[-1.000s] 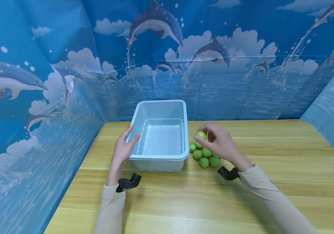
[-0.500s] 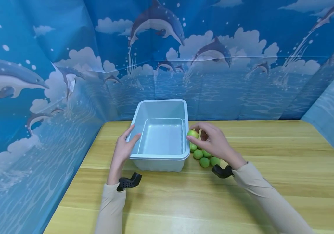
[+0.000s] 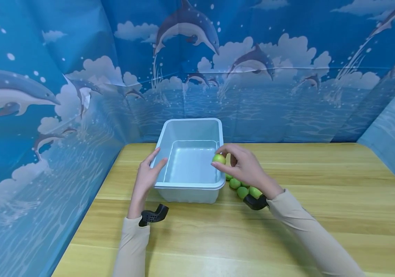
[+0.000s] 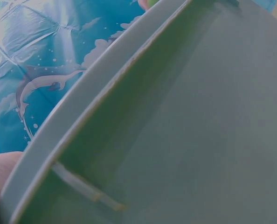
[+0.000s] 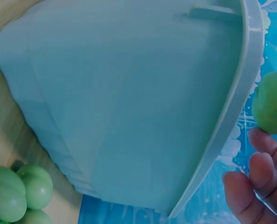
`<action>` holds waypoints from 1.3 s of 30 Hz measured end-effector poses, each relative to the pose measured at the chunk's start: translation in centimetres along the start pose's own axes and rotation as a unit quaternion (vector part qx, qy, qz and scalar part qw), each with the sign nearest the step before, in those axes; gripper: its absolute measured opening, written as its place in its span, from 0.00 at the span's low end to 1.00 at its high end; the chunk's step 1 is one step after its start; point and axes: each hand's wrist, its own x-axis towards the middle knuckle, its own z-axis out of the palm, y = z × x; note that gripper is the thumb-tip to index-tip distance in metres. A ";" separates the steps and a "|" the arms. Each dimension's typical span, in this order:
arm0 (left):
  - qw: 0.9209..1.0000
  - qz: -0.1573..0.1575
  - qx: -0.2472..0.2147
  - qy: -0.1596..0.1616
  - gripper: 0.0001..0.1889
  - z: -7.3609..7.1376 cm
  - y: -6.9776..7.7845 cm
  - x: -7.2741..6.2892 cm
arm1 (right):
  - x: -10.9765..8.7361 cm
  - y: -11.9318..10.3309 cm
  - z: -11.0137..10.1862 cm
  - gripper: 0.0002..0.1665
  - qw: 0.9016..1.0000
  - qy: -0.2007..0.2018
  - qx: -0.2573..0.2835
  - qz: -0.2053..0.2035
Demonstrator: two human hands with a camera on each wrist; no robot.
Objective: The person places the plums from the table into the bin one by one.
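A pale blue plastic tub stands on the wooden table, nothing lying on its visible floor. At its left rim is my left hand, the thumb reaching over the inside as it holds the edge. In the left wrist view the tub's outer wall fills most of the picture. My right hand pinches a small round green fruit, lime-like with a yellowish tint, over the tub's right rim. The right wrist view shows this fruit raised to rim level, near the fingertips.
Several more green fruits lie in a cluster on the table to the right of the tub, partly hidden under my right hand and wrist. A blue dolphin-print sheet hangs behind the table and along its left side.
My right hand has carried the green fruit leftward from over the cluster to the tub's right rim. The left hand has stayed at the left rim.
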 end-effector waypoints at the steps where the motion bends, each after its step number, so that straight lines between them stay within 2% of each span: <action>1: 1.000 0.001 -0.002 0.000 0.31 0.0 0.0 0.0 | 0.1 -0.1 0.1 0.14 1.000 -0.002 -0.002 0.001; 8: 1.000 0.004 -0.004 -0.002 0.31 0.1 0.1 0.0 | 0.3 -0.4 0.6 0.17 1.000 -0.022 -0.015 0.001; 22: 1.000 -0.002 -0.005 -0.001 0.31 0.1 0.1 -0.1 | 0.5 -0.5 1.5 0.17 0.998 -0.049 -0.028 0.011; 32: 1.000 -0.003 -0.005 0.000 0.30 0.1 0.1 0.0 | 0.5 -0.4 1.7 0.16 0.998 -0.051 -0.035 0.009; 39: 1.000 -0.002 -0.007 -0.001 0.30 0.0 0.0 0.0 | 0.3 -0.5 1.7 0.23 0.998 -0.053 -0.026 0.020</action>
